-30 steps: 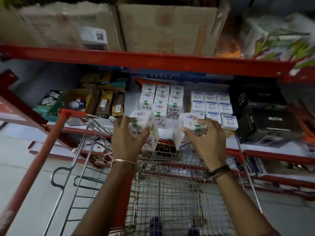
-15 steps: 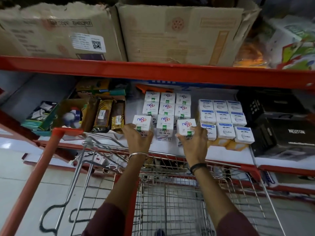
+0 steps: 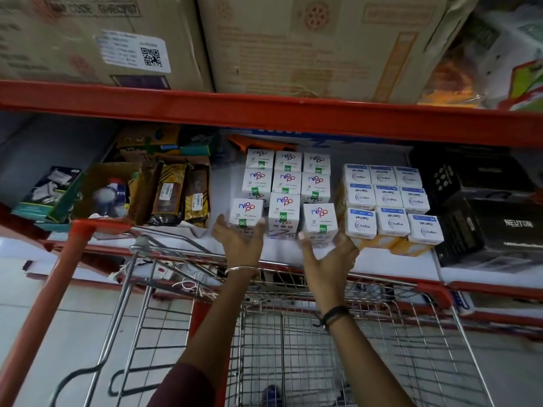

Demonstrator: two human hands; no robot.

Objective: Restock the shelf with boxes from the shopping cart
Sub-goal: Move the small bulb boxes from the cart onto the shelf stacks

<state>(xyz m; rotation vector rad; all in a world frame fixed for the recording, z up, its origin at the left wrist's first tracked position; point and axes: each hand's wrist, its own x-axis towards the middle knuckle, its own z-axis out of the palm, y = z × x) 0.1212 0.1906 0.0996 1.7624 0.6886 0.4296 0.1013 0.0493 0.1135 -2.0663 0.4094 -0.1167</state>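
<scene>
White Nippo boxes (image 3: 284, 183) stand in rows on the middle shelf (image 3: 382, 259). My left hand (image 3: 239, 245) grips the lower part of one white box (image 3: 246, 211) at the front left of that group. My right hand (image 3: 326, 259) cups the base of another white box (image 3: 319, 220) at the front right, thumb and fingers spread on either side of it. Both boxes stand upright at the shelf's front row. The shopping cart (image 3: 293, 333) is below my arms; no boxes show in its wire basket.
White Wipro boxes (image 3: 388, 198) sit right of the Nippo group, and black boxes (image 3: 487, 212) lie further right. Dark packets (image 3: 170, 198) and an open carton (image 3: 102, 189) are on the left. Large cardboard cartons (image 3: 308, 45) fill the upper shelf (image 3: 264, 110).
Both hands carried a white box each up from above the cart and onto the shelf's front row. Since half a second ago my hands have slid lower on the boxes.
</scene>
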